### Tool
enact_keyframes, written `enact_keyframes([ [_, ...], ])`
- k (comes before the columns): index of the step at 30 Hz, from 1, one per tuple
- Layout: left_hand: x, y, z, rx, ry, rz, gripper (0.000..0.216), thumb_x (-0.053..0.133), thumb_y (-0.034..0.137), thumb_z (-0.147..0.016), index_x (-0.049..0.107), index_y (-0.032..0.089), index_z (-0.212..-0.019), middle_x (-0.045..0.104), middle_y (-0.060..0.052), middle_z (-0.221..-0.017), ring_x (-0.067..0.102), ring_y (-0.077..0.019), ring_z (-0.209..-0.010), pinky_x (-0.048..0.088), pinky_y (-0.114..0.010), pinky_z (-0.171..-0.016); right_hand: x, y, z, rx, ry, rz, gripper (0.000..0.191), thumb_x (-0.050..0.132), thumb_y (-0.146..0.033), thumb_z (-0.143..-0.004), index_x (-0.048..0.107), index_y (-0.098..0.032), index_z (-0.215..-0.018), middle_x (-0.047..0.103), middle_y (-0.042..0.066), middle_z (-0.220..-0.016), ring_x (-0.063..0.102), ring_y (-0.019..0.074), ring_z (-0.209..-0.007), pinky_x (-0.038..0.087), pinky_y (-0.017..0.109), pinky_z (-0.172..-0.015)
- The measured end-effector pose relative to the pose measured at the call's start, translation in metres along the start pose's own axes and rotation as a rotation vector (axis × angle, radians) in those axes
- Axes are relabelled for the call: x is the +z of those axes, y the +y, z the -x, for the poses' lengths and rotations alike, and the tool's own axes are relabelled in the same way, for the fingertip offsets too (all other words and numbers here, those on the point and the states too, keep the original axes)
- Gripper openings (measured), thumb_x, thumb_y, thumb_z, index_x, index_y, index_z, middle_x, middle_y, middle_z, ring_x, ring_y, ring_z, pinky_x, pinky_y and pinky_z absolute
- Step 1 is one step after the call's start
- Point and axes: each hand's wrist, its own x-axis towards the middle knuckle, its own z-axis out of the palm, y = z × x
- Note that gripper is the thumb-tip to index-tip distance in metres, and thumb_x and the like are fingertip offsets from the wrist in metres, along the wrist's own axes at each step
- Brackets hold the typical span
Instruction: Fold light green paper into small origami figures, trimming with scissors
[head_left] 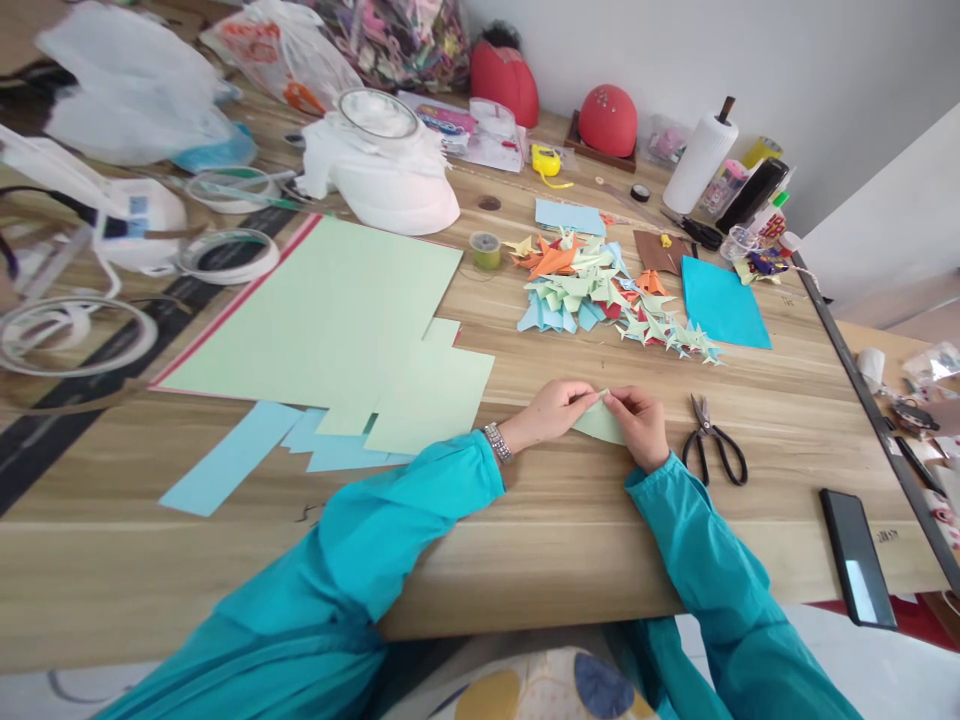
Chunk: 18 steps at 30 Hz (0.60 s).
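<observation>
Both hands meet over a small folded piece of pale green paper (600, 422) lying on the wooden table (570, 540). My left hand (551, 410) pinches its upper left edge with closed fingers. My right hand (643, 425) presses and pinches the tip from the right, fingers curled. Both arms wear teal sleeves, and a metal watch band sits on the left wrist. A heap of folded paper shapes (600, 292) in green, blue and orange lies just beyond the hands.
Black scissors (712, 445) lie right of my right hand, a dark phone (857, 557) near the front right edge. Large green sheets (330, 320) and blue strips (225, 458) cover the left. Tape rolls, plastic bags, a paper-towel roll (701, 158) and red round objects crowd the back.
</observation>
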Motion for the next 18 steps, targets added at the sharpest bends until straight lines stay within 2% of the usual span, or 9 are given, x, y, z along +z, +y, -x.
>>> enact_keyframes([
  [4, -0.001, 0.0003, 0.0, -0.012, -0.017, 0.012, 0.036, 0.038, 0.04, -0.087, 0.053, 0.014, -0.066, 0.048, 0.002, -0.064, 0.043, -0.0106, -0.062, 0.032, -0.021, -0.055, 0.0003, 0.0007, -0.0001, 0.024, 0.019, -0.012, 0.021, 0.07, -0.039, -0.066, 0.067, -0.019, -0.072, 0.067, 0.0, -0.066, 0.056, 0.0122, -0.058, 0.043, 0.024, -0.055],
  [13, -0.0004, -0.0022, 0.0001, 0.021, -0.068, 0.06, 0.039, 0.044, 0.045, -0.084, 0.043, 0.015, -0.06, 0.035, 0.005, -0.058, 0.033, -0.0086, -0.056, 0.025, -0.021, -0.051, -0.0001, -0.0009, 0.0005, 0.015, -0.001, -0.024, 0.018, 0.071, -0.037, -0.066, 0.067, -0.019, -0.069, 0.065, 0.0, -0.064, 0.053, 0.0115, -0.057, 0.04, 0.024, -0.053],
  [18, -0.0006, -0.0014, 0.0001, 0.006, -0.082, 0.063, 0.041, 0.045, 0.047, -0.083, 0.043, 0.015, -0.059, 0.034, 0.005, -0.057, 0.032, -0.0084, -0.056, 0.025, -0.021, -0.051, -0.0001, -0.0051, 0.0019, 0.055, 0.005, -0.085, 0.019, 0.072, -0.035, -0.064, 0.065, -0.018, -0.062, 0.058, -0.002, -0.057, 0.047, 0.0092, -0.051, 0.034, 0.022, -0.048],
])
